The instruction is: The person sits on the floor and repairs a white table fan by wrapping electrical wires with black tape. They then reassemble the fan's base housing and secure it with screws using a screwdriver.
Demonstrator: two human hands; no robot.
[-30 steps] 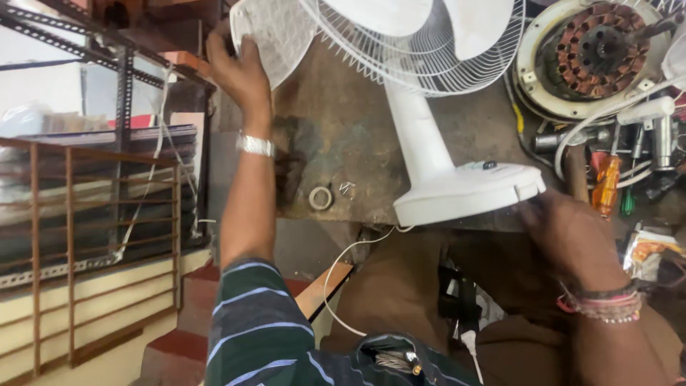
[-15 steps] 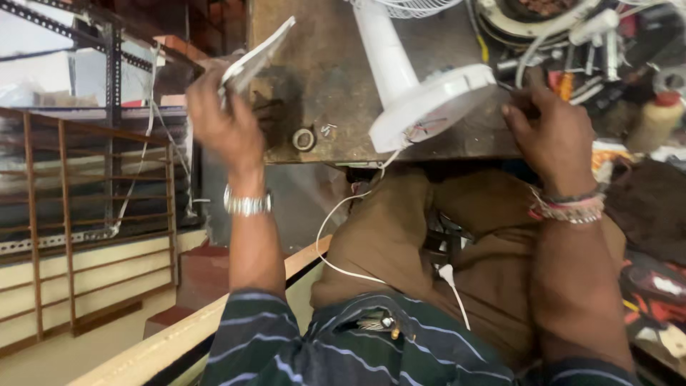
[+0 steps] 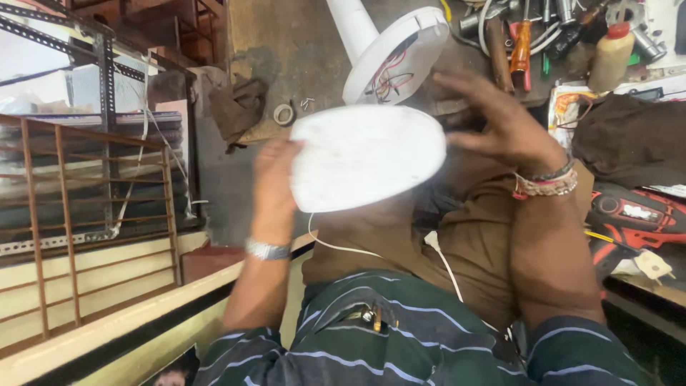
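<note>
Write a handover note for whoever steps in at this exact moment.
Left hand: holds the white base cover at its left edge, over the lap.
Right hand: open, fingers spread, beside the cover's right edge; contact unclear.
Fan base: tilted on the bench, underside open, wires showing.
Done: cover is off.
Left: wiring exposed, cover not refitted. Small screws lie on the bench.

Dark green shirt with pale stripes, brown trousers, silver wristwatch (image 3: 266,249) on left wrist, beaded bracelets (image 3: 546,181) on right wrist

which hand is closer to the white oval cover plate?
Left. The left hand grips the white cover plate at its left edge; the right hand hovers open just off its right edge.
</note>
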